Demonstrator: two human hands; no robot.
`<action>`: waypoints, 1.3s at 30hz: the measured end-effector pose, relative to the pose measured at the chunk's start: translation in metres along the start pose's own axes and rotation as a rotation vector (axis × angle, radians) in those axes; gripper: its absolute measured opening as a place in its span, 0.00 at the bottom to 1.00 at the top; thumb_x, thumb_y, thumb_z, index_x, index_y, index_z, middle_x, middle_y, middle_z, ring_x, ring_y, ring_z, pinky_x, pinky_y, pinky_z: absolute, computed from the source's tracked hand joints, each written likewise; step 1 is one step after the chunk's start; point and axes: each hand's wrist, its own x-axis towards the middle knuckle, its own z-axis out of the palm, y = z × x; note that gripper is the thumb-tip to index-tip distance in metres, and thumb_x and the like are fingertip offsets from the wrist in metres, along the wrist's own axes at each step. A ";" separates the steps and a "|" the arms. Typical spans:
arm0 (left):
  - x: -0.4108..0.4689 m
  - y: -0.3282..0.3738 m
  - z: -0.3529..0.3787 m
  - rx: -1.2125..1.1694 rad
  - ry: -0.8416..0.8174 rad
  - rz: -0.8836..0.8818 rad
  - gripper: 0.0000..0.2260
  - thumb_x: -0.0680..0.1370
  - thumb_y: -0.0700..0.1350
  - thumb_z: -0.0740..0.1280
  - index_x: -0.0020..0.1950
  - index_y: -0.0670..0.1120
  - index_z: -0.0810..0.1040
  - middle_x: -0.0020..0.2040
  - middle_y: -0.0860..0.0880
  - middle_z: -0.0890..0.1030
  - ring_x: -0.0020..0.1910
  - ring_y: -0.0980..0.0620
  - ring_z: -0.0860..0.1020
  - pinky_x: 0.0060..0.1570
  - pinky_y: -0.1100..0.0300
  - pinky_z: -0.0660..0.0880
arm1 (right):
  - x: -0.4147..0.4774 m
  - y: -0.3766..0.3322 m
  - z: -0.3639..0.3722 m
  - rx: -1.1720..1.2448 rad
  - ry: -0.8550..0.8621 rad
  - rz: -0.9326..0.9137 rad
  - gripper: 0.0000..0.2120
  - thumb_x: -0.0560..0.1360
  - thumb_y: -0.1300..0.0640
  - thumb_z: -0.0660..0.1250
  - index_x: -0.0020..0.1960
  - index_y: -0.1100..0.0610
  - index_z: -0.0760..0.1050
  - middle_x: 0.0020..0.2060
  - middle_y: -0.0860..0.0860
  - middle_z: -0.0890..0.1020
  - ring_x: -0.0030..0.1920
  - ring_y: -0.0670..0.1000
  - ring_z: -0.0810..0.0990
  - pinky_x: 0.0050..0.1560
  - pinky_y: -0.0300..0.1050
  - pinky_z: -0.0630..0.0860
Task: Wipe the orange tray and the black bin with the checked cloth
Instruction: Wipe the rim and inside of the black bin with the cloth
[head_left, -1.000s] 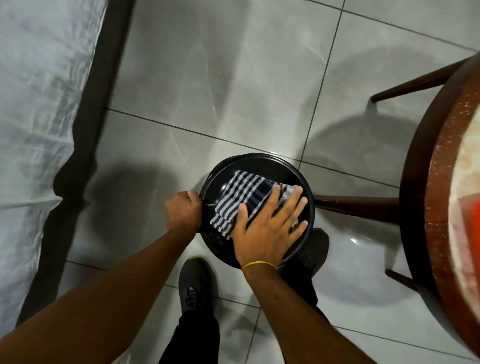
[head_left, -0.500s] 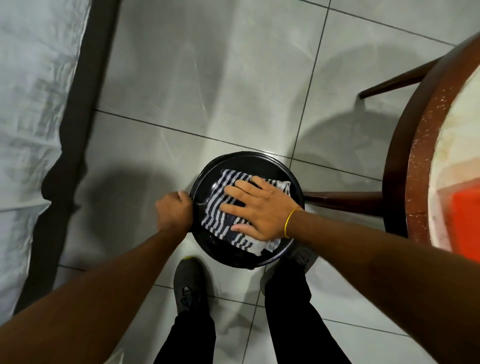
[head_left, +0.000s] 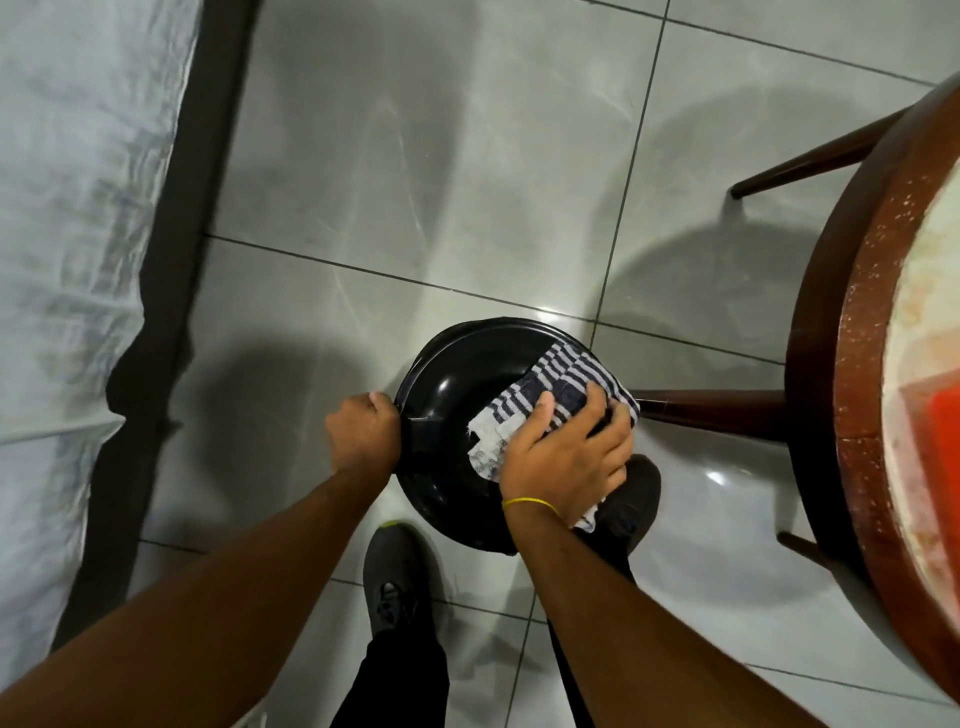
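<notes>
The round black bin (head_left: 457, 384) sits on the tiled floor just in front of my feet. My left hand (head_left: 363, 434) is closed on the bin's left rim. The blue-and-white checked cloth (head_left: 566, 384) drapes over the bin's right rim, and my right hand (head_left: 566, 457) presses on it with the fingers curled over the edge. A yellow band circles that wrist. A corner of the orange tray (head_left: 935, 441) shows on the round table at the right edge.
A round wooden table (head_left: 852, 364) with dark legs stands at the right; one leg (head_left: 717, 413) reaches almost to the bin. A bed with a white sheet (head_left: 67, 260) runs along the left. My dark shoes (head_left: 395, 577) stand below the bin.
My right hand has slid the cloth from the bin's middle to its right rim and now grips over the edge. The left hand stays on the left rim.
</notes>
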 end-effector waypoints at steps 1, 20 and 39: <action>0.000 0.001 -0.001 0.007 -0.003 0.012 0.20 0.80 0.43 0.58 0.27 0.43 0.65 0.25 0.47 0.67 0.27 0.44 0.69 0.31 0.55 0.64 | 0.000 -0.001 -0.001 0.005 -0.016 0.004 0.26 0.84 0.38 0.59 0.77 0.52 0.69 0.77 0.58 0.71 0.76 0.64 0.70 0.70 0.67 0.73; -0.008 0.007 0.003 0.012 0.031 0.010 0.21 0.80 0.47 0.55 0.27 0.45 0.64 0.25 0.48 0.66 0.25 0.51 0.66 0.26 0.59 0.60 | 0.030 -0.024 -0.004 -0.074 -0.173 -0.259 0.37 0.81 0.32 0.58 0.83 0.51 0.62 0.82 0.55 0.68 0.84 0.61 0.63 0.78 0.75 0.62; -0.015 0.006 0.006 0.000 0.085 0.027 0.14 0.73 0.51 0.53 0.32 0.48 0.71 0.33 0.41 0.80 0.32 0.38 0.79 0.34 0.51 0.75 | 0.045 -0.084 0.018 -0.308 -0.474 -1.708 0.31 0.77 0.38 0.62 0.77 0.50 0.75 0.76 0.54 0.77 0.77 0.61 0.72 0.76 0.74 0.62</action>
